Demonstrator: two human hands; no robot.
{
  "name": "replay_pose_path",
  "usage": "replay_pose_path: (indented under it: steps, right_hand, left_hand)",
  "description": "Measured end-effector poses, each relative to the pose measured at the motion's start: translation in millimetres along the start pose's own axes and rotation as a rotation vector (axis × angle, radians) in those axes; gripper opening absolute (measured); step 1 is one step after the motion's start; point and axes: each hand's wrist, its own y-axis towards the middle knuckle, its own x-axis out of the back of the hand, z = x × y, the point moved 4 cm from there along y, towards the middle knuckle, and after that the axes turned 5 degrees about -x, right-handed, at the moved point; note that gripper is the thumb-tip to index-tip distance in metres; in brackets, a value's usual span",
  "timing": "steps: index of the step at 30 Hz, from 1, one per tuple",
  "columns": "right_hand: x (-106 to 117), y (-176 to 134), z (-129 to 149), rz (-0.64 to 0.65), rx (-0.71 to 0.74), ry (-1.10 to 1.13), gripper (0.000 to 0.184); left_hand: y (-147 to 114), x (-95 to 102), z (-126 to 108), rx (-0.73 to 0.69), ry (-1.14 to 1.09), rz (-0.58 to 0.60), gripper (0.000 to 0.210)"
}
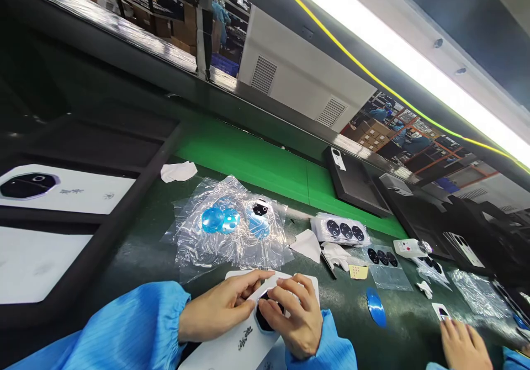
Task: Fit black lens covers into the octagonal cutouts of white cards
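A white phone back cover [226,350] with a black octagonal camera plate [265,317] lies in front of me, tilted to the right. Dark script marks its lower part. My left hand [217,308] is closed around its upper left side, thumb beside the camera plate and index finger along the top. My right hand [296,317] bends over the right side, its fingers curled down onto the camera plate and hiding part of it. Another white surface shows beneath the cover. Beyond it, clear plastic film [232,237] carries round blue film pieces [212,220] and a black lens plate [260,208].
At left, a black tray [136,193] holds white covers [95,189]. Rightward lie a pack of black lens plates [340,230], a white cloth [307,245], a yellow note [358,271], a blue film piece [376,307] and a white bottle [409,247]. A co-worker's hand [464,345] touches a small white piece.
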Motion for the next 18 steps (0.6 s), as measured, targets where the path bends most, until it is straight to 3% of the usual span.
replay_pose_path:
  steps: [12, 15, 18]
  right_hand:
    - [0, 0, -1, -0.008, -0.034, 0.07, 0.027]
    - [6, -10, -9, -0.066, -0.185, 0.157, 0.03]
    - [8, -31, -19, -0.081, -0.493, 0.161, 0.026]
  left_hand:
    - [1, 1.2, 3, -0.014, -0.051, -0.01, 0.056]
    - [1, 3.1, 6, -0.021, -0.046, -0.046, 0.055]
    - [1, 3.0, 6, -0.033, -0.09, -0.06, 0.055]
